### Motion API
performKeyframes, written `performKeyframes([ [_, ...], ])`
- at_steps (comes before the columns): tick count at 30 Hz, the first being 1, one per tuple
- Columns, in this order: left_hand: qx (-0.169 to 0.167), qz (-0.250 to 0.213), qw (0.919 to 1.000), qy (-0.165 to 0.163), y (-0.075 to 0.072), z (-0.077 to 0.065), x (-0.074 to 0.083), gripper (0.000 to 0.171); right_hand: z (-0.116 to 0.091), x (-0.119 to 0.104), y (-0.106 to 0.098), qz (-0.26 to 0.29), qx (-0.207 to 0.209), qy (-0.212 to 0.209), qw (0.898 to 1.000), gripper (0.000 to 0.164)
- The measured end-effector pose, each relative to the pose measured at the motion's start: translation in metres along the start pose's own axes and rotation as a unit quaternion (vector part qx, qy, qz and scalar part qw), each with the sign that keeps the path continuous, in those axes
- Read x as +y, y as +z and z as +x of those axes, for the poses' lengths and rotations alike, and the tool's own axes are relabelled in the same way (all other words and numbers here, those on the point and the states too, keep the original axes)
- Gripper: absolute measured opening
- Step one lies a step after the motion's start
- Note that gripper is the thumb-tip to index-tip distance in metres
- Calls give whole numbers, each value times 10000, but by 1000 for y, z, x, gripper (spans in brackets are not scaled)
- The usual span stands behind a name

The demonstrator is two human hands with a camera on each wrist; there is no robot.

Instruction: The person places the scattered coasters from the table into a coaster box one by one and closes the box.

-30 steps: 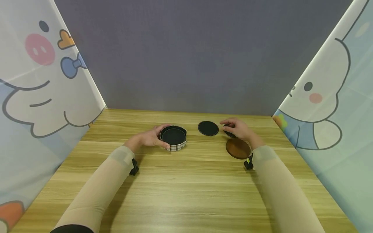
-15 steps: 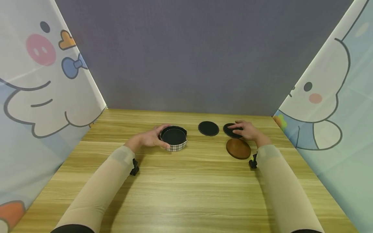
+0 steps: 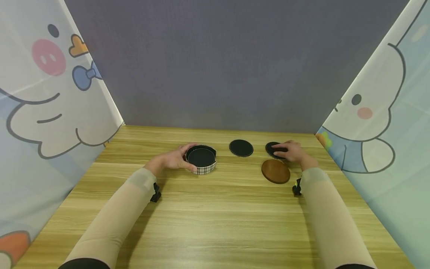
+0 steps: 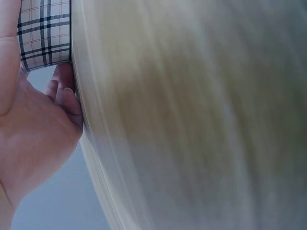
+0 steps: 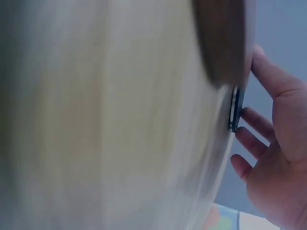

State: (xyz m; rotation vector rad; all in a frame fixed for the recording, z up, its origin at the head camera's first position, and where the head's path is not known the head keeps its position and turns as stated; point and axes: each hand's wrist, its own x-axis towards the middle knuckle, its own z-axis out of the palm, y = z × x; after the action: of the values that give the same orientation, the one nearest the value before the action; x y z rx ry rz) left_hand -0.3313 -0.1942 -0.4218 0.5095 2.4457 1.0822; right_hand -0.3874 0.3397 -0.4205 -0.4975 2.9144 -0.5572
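Note:
My left hand (image 3: 174, 158) holds the near-left side of a round plaid coaster holder (image 3: 205, 170), with the thumb at its front and fingers behind. A black disc (image 3: 200, 157) fills the holder's inside. The holder's checked wall (image 4: 45, 36) stands upright on the table in the left wrist view. At the right, my right hand (image 3: 293, 151) rests its fingertips on a black round coaster (image 3: 271, 149), partly covering it. The right wrist view has that coaster's thin edge (image 5: 235, 109) under loosely spread fingers (image 5: 252, 143). Another black coaster (image 3: 241, 148) lies flat between the two hands.
A brown round disc (image 3: 276, 171) lies just in front of the right-hand coaster. The wood-grain table (image 3: 215, 220) ends at a grey back panel (image 3: 215, 67). Cartoon-printed cloth walls stand at left (image 3: 43, 97) and right (image 3: 373, 108).
My right hand has moved right, and the black coaster beneath its fingers has slid right with it. The left hand, the holder, the middle coaster and the brown disc stay in place.

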Motion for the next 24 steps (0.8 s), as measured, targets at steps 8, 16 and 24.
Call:
performKeyframes([
  [8, 30, 37, 10000, -11, 1, 0, -2, 123, -8, 17, -3, 203, -153, 258, 9993, 76],
  [16, 7, 37, 10000, -5, 2, 1, -4, 126, -8, 24, -5, 258, -43, 163, 9995, 79],
  [24, -18, 72, 10000, 39, 0, 1, -1, 130, -11, 18, -8, 365, 312, 188, 9987, 79],
])
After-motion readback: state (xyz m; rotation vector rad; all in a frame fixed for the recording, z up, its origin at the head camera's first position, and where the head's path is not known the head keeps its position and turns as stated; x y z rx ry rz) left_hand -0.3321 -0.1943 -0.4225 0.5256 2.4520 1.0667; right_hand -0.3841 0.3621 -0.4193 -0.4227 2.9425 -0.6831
